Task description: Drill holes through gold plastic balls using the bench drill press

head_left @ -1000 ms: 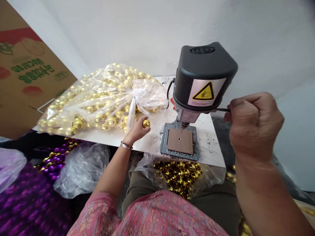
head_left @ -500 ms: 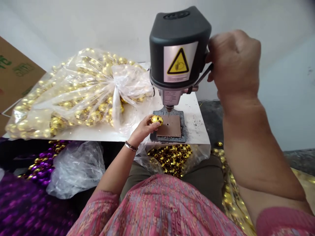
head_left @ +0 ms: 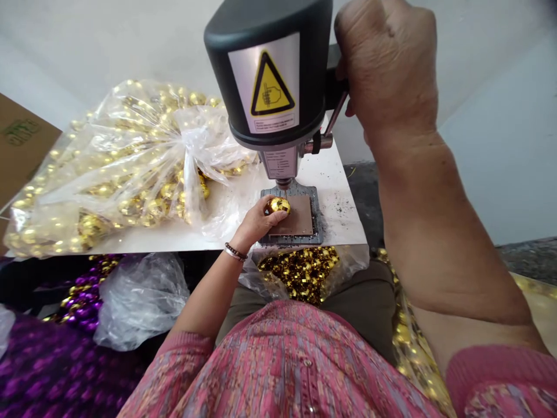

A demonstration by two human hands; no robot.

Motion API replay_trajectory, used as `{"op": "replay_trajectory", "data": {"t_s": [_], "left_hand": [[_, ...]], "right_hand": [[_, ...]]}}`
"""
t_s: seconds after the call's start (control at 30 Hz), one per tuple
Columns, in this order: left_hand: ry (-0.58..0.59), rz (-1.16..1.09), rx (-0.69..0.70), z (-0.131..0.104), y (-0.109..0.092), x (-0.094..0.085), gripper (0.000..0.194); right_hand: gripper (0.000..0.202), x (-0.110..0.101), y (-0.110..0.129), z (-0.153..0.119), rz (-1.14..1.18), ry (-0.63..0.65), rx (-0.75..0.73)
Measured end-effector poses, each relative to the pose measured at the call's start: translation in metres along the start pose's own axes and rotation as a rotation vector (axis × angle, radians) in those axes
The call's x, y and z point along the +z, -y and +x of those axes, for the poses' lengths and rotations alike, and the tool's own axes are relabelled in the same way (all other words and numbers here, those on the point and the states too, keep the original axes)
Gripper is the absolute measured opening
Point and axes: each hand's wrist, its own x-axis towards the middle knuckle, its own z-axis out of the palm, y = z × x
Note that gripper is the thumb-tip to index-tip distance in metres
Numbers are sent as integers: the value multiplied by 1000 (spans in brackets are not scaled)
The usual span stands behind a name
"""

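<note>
A shiny gold faceted ball (head_left: 279, 205) is pinched in my left hand (head_left: 257, 220), over the brown square board (head_left: 298, 217) on the base of a small drill press (head_left: 270, 75). The press has a black housing with a yellow warning triangle. Its chuck and thin bit (head_left: 285, 187) point down right beside the ball; whether they touch I cannot tell. My right hand (head_left: 389, 64) is closed around the press's feed lever (head_left: 337, 116) at the upper right, its fingertips mostly hidden.
A large clear bag of gold balls (head_left: 130, 157) covers the left of the white table (head_left: 343, 215). An open bag of gold balls (head_left: 300, 270) lies at my lap. Purple balls and crumpled plastic (head_left: 141, 302) are at the lower left, a cardboard box (head_left: 26, 139) beyond. Dark shavings dot the table.
The view has shifted, with the press looming larger and further left. My left hand has brought the gold ball closer in under the bit. My right hand stays on the lever.
</note>
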Motion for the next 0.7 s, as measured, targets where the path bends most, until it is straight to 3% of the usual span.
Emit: {"op": "replay_trajectory", "data": {"t_s": [0.33, 0.57, 0.7], "left_hand": [[64, 226, -7, -1, -25, 13, 68], [57, 181, -2, 4, -22, 19, 76], [42, 180, 4, 3, -19, 21, 74]], "right_hand": [[41, 2, 11, -6, -7, -26, 121], [35, 3, 4, -2, 52, -50, 97], [31, 0, 3, -14, 64, -68, 52]]}}
